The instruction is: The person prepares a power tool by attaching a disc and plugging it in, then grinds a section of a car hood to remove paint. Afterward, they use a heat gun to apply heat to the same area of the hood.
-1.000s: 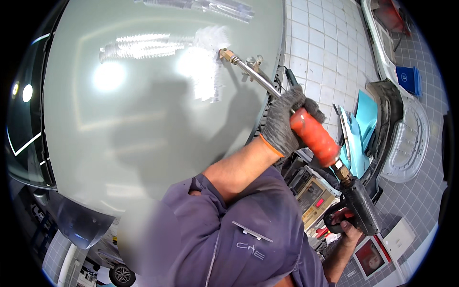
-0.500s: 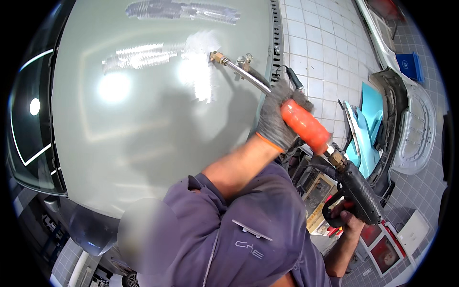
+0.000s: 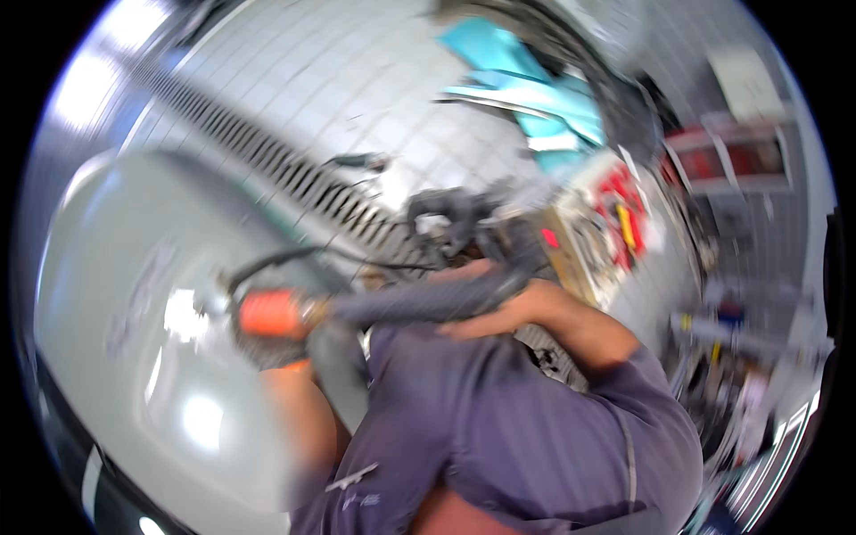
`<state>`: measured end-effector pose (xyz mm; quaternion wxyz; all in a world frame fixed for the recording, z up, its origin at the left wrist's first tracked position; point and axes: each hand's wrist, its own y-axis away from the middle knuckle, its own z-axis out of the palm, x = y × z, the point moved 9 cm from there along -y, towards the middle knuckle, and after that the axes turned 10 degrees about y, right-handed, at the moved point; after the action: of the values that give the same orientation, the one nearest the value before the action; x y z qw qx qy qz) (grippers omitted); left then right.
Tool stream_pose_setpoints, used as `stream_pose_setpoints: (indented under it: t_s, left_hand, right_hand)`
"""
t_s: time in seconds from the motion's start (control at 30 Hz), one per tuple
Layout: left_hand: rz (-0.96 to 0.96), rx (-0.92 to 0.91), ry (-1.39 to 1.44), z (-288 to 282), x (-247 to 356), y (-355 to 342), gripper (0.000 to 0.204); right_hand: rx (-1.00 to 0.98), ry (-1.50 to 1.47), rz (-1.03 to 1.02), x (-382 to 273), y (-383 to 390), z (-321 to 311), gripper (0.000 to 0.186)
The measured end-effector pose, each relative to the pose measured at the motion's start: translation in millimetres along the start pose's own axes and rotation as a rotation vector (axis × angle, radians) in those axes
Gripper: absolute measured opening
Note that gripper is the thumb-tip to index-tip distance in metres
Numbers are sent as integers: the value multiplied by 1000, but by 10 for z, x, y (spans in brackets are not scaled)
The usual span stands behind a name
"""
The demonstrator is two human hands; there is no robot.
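Observation:
I hold a slide-hammer dent puller across my front. Its orange weight [image 3: 269, 312] is in the grey glove of my left hand [image 3: 267, 346], whose fingers are closed but blurred. My bare right hand [image 3: 508, 314] grips the black handle [image 3: 415, 301] at the rear end, partly under it. A brass-coloured fitting [image 3: 314, 312] joins weight and handle. The rod and tip beyond the weight cannot be made out. To the left lies a pale grey-green car panel [image 3: 98, 259], with shiny sanded patches [image 3: 185, 316] beside the weight.
A black cable [image 3: 285, 255] runs near the tool. Past the panel's edge, a slotted floor drain [image 3: 267, 160] crosses white tiles [image 3: 285, 62]. On them lie a small dark tool [image 3: 358, 161], turquoise body panels [image 3: 535, 76], and a box [image 3: 580, 259] with red and yellow items.
My view has swung to the right and blurs. The dent puller has come away from the sanded patch and now lies nearly level, close to my body, still in both hands.

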<state>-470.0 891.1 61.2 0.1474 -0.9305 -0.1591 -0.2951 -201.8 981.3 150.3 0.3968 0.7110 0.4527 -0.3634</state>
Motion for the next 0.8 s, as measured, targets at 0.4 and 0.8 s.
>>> stream_pose_setpoints:
  t_s: [0.4, 0.8]
  left_hand:
    - [-129, -121, 1987, 294, 1784, -552, 45]
    - [-6, -1114, 1951, 2403, 5858, -347, 52]
  right_hand:
    - [428, -870, 281, 1127, 1684, -7, 35]
    - [1572, -949, -10, 1028, 5435, -310, 58]
